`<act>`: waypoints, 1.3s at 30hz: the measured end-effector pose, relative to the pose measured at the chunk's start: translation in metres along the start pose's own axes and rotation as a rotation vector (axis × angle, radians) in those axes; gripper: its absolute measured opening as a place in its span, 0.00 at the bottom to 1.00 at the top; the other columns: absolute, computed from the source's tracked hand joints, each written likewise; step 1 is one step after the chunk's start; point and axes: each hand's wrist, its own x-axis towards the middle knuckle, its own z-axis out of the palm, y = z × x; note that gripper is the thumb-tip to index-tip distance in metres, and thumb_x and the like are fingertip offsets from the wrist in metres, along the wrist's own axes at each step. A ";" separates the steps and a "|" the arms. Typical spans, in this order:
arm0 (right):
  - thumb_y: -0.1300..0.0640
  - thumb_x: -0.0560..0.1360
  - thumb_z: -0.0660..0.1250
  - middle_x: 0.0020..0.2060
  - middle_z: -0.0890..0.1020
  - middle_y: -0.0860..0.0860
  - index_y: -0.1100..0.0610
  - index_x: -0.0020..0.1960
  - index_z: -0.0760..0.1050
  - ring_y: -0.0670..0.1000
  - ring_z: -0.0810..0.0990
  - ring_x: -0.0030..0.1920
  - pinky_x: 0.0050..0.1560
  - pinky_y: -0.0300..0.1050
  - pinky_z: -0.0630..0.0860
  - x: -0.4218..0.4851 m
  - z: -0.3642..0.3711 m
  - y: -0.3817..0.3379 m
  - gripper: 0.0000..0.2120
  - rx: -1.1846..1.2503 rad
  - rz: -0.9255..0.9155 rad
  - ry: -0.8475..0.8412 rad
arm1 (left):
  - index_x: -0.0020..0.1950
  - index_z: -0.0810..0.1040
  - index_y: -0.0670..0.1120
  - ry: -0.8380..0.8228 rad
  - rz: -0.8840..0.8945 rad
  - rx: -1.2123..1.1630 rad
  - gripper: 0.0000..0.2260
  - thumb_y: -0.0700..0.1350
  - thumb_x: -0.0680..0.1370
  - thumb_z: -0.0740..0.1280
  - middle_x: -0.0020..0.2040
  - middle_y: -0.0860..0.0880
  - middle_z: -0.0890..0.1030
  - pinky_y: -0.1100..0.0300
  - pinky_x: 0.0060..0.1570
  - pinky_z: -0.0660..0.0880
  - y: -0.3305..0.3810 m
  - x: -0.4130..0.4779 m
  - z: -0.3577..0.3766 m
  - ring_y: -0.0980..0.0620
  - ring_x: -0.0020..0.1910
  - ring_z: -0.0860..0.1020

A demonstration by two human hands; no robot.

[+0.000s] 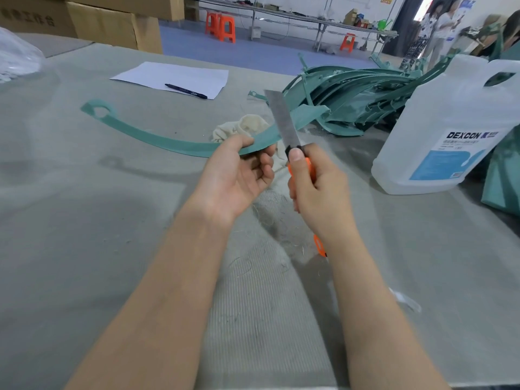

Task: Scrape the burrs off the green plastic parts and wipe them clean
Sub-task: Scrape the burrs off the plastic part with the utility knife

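Holding curved green part [180,142] in left hand [239,175] grip, right hand [315,184] clamped on knife [281,119], jug [450,128] reading DEXCON

"DEXCON" in bold black capitals on the white-and-blue label [461,153] of the translucent plastic jug [450,114]; smaller lines beneath unreadable. Black characters on the brown cardboard box [33,21], too blurred to read.

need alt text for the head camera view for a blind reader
A person's left hand holds a long curved green plastic part while the right hand grips an orange-handled knife, blade against the part. A cloth, more green parts and a jug sit on the grey table.
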 end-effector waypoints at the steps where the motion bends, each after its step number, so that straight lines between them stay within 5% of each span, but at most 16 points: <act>1: 0.44 0.79 0.57 0.26 0.71 0.47 0.43 0.39 0.69 0.52 0.71 0.28 0.33 0.56 0.74 -0.001 0.002 -0.001 0.11 0.000 -0.001 -0.013 | 0.45 0.75 0.39 0.002 0.000 0.004 0.11 0.41 0.80 0.56 0.30 0.48 0.76 0.68 0.28 0.69 0.000 0.000 0.000 0.57 0.27 0.70; 18: 0.50 0.83 0.56 0.27 0.72 0.51 0.51 0.39 0.68 0.47 0.69 0.26 0.26 0.41 0.69 0.003 -0.011 0.001 0.14 0.108 0.074 0.164 | 0.49 0.75 0.39 0.049 0.006 0.002 0.10 0.41 0.79 0.55 0.29 0.48 0.76 0.67 0.25 0.69 0.005 0.005 -0.009 0.57 0.24 0.69; 31: 0.49 0.82 0.57 0.25 0.72 0.46 0.44 0.39 0.69 0.48 0.70 0.26 0.29 0.48 0.71 0.001 -0.006 0.002 0.13 0.038 0.018 0.027 | 0.52 0.74 0.38 0.033 -0.009 -0.053 0.10 0.41 0.79 0.56 0.30 0.47 0.76 0.67 0.26 0.69 0.005 0.004 -0.008 0.57 0.24 0.69; 39: 0.47 0.81 0.59 0.26 0.72 0.48 0.42 0.39 0.69 0.49 0.71 0.28 0.35 0.55 0.74 -0.004 0.005 0.000 0.12 -0.040 -0.041 -0.108 | 0.43 0.73 0.41 0.046 0.018 -0.018 0.09 0.41 0.80 0.57 0.29 0.47 0.75 0.66 0.27 0.69 0.004 0.004 -0.006 0.56 0.25 0.69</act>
